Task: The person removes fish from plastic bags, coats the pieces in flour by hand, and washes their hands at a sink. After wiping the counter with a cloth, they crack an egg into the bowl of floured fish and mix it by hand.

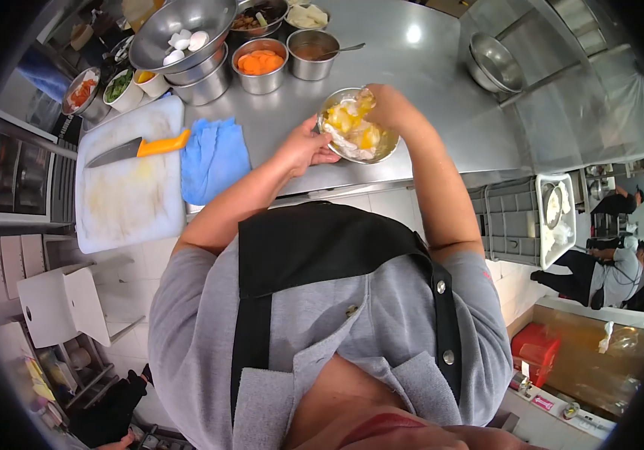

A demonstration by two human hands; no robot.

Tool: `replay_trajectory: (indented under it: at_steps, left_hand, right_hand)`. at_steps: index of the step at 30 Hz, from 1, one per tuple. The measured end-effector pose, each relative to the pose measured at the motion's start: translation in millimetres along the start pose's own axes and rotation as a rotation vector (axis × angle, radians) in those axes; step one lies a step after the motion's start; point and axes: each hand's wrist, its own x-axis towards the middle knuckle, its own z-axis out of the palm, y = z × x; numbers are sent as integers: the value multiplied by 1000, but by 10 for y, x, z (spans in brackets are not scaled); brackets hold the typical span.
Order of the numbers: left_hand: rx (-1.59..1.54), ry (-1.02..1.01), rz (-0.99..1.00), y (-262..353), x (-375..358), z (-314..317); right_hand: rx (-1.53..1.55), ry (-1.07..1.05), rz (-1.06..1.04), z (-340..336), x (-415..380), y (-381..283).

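Observation:
A metal bowl holds a pale, soft food mixture streaked with bright yellow, like egg yolk. My left hand grips the bowl's left side, its fingers around the wall. My right hand reaches over the far right rim, with its fingers bent down into the bowl and smeared with yellow. Whatever lies between those fingers is hidden. The bowl rests near the front edge of the steel table.
Left lie a blue cloth and a cutting board bearing an orange-handled knife. Behind stand a bowl of eggs, sliced carrots and a pot with a spoon. Stacked bowls sit right. Other people are far right.

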Motion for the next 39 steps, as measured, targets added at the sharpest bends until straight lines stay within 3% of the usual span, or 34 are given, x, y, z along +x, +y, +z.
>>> replay_trajectory:
  at_steps: [4,7,10,11,15,17,23,26,29,32,38,39]
  left_hand:
    - [21,51,18,35,-23,19]
    - [39,47,34,-1,-7,-17]
    - [70,71,49,-25,-6,-8]
    - [72,88,44,-25,-8,7]
    - [61,144,14,-25,-15,63]
    - [48,115,17,-22,-16,69]
    - [27,114,27,38,-108,148]
    - [24,111,31,19,-111,130]
    - [17,93,30,-26,-92,70]
    - [29,73,15,-16,-79,24]
    - [-49,75,12,15,-133,28]
    - [-73,83,8,25,-118,29]
  right_hand:
    - [42,-129,-34,-255,-221,-354]
    - [25,-88,-133,-18,-92,-34]
    - [-309,-117,-20,525,-99,176]
    - [-242,-155,113,571,-201,-25]
    - [-83,50,139,722,-204,-68]
    - [-42,8,51,748,61,251]
    - [98,186,-3,240,-60,140]
    - [61,121,-87,-48,-121,22]
    - [-183,70,-138,-140,-206,-226]
    - [39,-218,42,-151,-133,-259]
    - [-322,-217,-186,205,122,127]
    - [-44,-296,-144,258,133,148]
